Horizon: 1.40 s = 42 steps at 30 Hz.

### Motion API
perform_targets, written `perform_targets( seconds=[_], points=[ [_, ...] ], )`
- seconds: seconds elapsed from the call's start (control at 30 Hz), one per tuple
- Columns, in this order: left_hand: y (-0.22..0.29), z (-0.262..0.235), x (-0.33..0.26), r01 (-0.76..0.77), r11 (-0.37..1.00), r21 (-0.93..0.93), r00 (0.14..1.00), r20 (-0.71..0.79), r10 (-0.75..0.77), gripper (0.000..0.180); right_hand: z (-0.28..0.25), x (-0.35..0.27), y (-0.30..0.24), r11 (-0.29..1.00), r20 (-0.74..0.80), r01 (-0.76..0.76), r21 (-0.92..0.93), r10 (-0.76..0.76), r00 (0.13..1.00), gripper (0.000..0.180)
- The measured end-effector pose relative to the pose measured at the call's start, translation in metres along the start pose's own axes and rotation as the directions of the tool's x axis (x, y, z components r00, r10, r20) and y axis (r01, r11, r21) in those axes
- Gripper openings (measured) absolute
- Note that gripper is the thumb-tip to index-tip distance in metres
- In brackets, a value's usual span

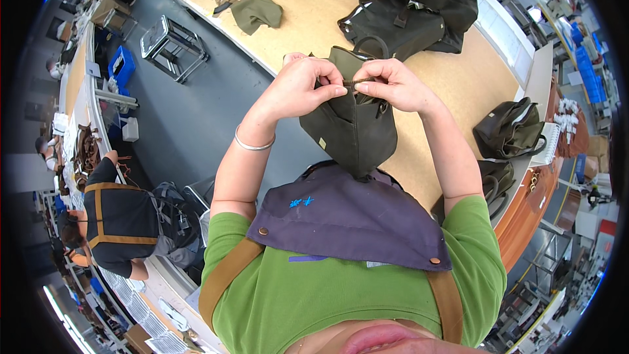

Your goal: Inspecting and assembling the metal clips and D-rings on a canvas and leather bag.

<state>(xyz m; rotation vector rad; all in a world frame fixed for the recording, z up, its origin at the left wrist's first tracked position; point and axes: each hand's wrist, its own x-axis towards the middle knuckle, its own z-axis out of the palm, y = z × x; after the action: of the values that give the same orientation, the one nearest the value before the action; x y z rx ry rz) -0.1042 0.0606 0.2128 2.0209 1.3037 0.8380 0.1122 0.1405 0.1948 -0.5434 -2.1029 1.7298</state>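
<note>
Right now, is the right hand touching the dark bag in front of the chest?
Touching. The head view shows the right hand pinching the dark bag at its upper edge.

This is a bag-making workshop: dark bags point(409, 26) sit heaped on the far part of the wide table point(308, 23), cut cloth pieces point(257, 14) lie along its left edge, and left of the table are a metal stool point(171, 42), a blue bin point(122, 67) and an aproned co-worker point(131, 219).
</note>
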Motion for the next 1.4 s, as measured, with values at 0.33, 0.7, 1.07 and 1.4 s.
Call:
perform_targets(
  seconds=[0.33, 0.7, 1.07, 1.4],
  points=[
    [0.001, 0.001, 0.001, 0.037, 0.998, 0.044, 0.999, 0.016, -0.038, 0.015, 0.005, 0.0, -0.009, 0.983, -0.057, 0.072, -0.168, -0.082, 0.995, 0.008],
    [0.011, 0.004, -0.001, 0.142, 0.988, -0.052, 0.988, -0.05, -0.145, 0.011, 0.009, -0.004, -0.013, 0.992, -0.112, -0.03, -0.119, 0.017, 0.994, 0.011],
    [0.015, 0.009, -0.016, 0.006, 0.982, 0.188, 0.995, -0.101, 0.014, 0.006, 0.038, -0.033, -0.016, 0.799, -0.268, 0.121, -0.59, -0.335, 0.903, 0.025],
    [0.014, 0.013, -0.017, -0.031, 0.983, 0.18, 0.992, -0.118, 0.053, 0.007, 0.053, -0.028, -0.006, 0.902, -0.379, 0.021, -0.431, -0.202, 0.903, 0.01]
  ],
)
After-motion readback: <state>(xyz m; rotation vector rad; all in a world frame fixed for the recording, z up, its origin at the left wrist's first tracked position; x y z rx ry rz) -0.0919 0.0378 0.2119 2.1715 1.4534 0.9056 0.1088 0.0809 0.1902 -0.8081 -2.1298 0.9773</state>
